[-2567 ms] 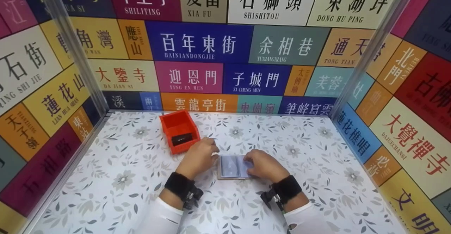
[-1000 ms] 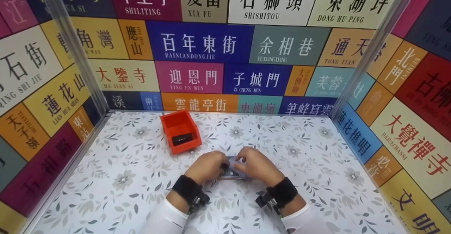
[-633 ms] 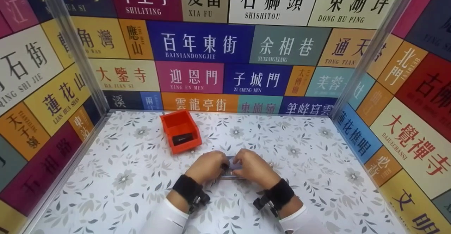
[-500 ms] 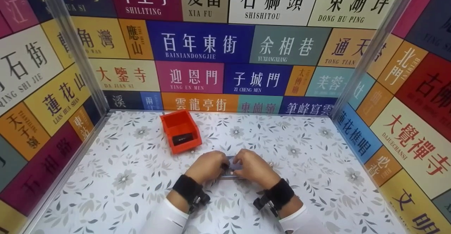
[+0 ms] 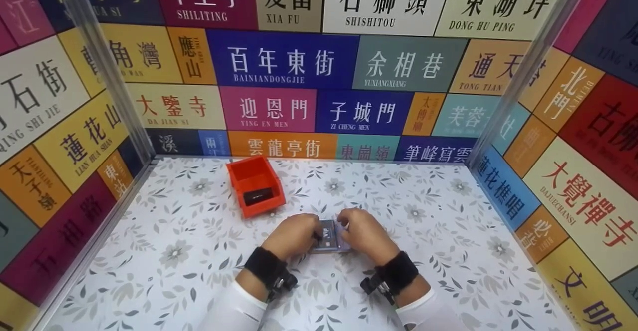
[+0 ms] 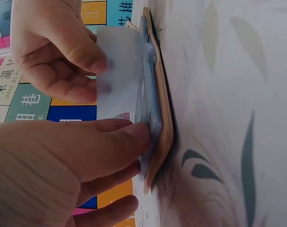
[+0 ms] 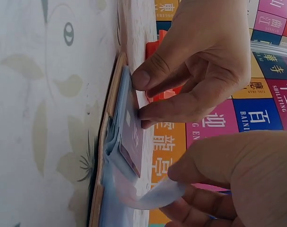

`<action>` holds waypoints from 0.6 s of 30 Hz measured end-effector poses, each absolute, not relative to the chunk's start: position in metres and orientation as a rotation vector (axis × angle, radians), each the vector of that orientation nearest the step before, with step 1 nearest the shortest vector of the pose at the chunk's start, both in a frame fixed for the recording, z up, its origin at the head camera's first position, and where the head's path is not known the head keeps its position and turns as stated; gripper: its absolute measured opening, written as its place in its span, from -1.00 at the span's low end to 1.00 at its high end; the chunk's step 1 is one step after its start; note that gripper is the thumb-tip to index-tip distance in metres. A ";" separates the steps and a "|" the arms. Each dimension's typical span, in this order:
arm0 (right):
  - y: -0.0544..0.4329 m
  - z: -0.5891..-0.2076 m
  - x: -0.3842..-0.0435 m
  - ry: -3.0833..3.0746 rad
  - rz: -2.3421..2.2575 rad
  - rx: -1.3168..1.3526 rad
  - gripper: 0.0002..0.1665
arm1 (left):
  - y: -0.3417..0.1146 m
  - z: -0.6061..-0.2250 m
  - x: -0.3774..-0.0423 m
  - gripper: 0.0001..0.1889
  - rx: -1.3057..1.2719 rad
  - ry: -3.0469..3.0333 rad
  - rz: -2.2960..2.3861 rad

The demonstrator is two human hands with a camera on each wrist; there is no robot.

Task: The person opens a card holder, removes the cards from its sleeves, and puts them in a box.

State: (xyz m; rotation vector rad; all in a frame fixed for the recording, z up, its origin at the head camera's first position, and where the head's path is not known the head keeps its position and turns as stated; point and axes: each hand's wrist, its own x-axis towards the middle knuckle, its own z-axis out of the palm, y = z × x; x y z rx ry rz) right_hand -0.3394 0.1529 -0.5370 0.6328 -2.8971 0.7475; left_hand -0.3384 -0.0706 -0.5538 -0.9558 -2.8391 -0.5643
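Observation:
A small card holder with a tan cover and clear plastic pages lies opened flat on the table. On its left side sits a dark bank-type card with light print; whether it is inside a sleeve I cannot tell. My left hand rests on that side, with thumb and fingertips touching the card in the right wrist view. My right hand pinches a clear plastic page between thumb and fingers, lifted and bent away from the holder. The left hand covers part of the card.
An orange-red bin stands behind my left hand, with a black object inside. The flower-patterned table is walled by colourful sign panels at the back and both sides.
My left hand has come from beside the bin onto the holder, where the dark card now shows. My right hand bent inward over the holder, then drew back slightly right.

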 end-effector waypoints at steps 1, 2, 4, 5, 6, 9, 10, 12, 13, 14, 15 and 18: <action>0.155 -0.537 -0.341 -2.885 0.754 0.603 -0.65 | -0.070 -0.554 -0.338 -0.74 -0.951 -2.848 -0.563; 0.157 -0.538 -0.342 -2.867 0.763 0.580 -0.62 | -0.070 -0.553 -0.338 -0.75 -0.946 -2.857 -0.561; 0.161 -0.539 -0.345 -2.842 0.783 0.536 -0.57 | -0.070 -0.553 -0.339 -0.76 -0.937 -2.873 -0.558; 0.164 -0.541 -0.346 -2.832 0.785 0.518 -0.54 | -0.070 -0.553 -0.339 -0.77 -0.935 -2.881 -0.558; 0.166 -0.542 -0.347 -2.824 0.785 0.504 -0.53 | -0.070 -0.553 -0.339 -0.78 -0.932 -2.888 -0.557; 0.173 -0.546 -0.350 -2.825 0.775 0.477 -0.49 | -0.070 -0.552 -0.338 -0.82 -0.930 -2.902 -0.544; 0.175 -0.548 -0.351 -2.831 0.774 0.471 -0.48 | -0.070 -0.552 -0.338 -0.83 -0.932 -2.906 -0.534; 0.177 -0.551 -0.352 -2.861 0.787 0.444 -0.46 | -0.069 -0.552 -0.338 -0.84 -0.933 -2.912 -0.524; 0.178 -0.552 -0.353 -2.878 0.790 0.432 -0.45 | -0.069 -0.552 -0.338 -0.84 -0.932 -2.913 -0.519; 0.179 -0.553 -0.353 -2.895 0.793 0.417 -0.45 | -0.069 -0.552 -0.338 -0.84 -0.935 -2.913 -0.516; 0.180 -0.554 -0.354 -2.911 0.799 0.402 -0.45 | -0.069 -0.552 -0.338 -0.84 -0.936 -2.912 -0.512; 0.181 -0.556 -0.356 -2.945 0.792 0.370 -0.46 | -0.068 -0.553 -0.338 -0.83 -0.932 -2.911 -0.510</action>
